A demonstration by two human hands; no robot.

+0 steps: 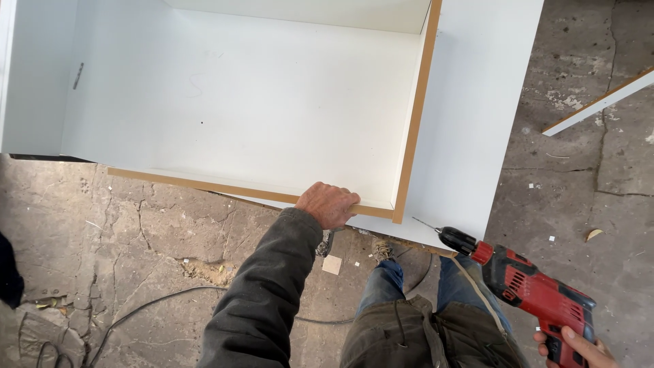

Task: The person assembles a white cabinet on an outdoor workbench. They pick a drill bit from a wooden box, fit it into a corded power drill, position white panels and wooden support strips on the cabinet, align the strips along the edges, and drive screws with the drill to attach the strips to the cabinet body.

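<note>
I log: left hand [330, 204] clenched over white cabinet carcass [272, 102] front edge; right hand [579, 346] grasping red corded drill [528, 286], right of carcass corner.

Your left hand [328, 203] gripped the front edge of the white cabinet box [259, 109] on the cracked concrete floor [136, 232] while your right hand [579, 347] held a red drill [528, 286] beside its corner.
</note>
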